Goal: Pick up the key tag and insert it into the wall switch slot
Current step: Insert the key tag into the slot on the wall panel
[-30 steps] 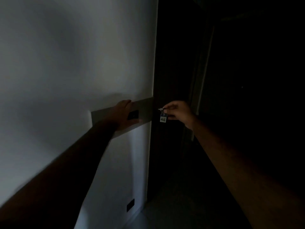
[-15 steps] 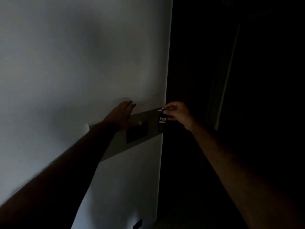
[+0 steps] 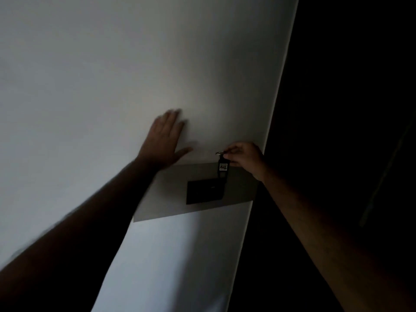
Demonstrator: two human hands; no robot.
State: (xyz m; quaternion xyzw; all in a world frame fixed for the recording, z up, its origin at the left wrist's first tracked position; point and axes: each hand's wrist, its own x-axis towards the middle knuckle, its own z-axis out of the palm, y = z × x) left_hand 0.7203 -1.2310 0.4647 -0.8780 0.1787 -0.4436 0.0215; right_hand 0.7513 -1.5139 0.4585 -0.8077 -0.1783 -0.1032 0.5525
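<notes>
A black key tag with a small white label hangs upright from a metal ring pinched in my right hand. Its lower end sits just above the right top corner of the black wall switch, which is mounted on a grey panel on the white wall. I cannot tell in the dim light whether the tag touches the switch. My left hand lies flat on the wall above and left of the panel, fingers spread and holding nothing.
The white wall ends at a corner edge right of the panel. Beyond it everything is dark, with only a faint door frame line visible.
My left hand slid off the switch and up the wall. My right hand carried the key tag leftward from beside the wall corner to just above the switch. The view moved closer.
</notes>
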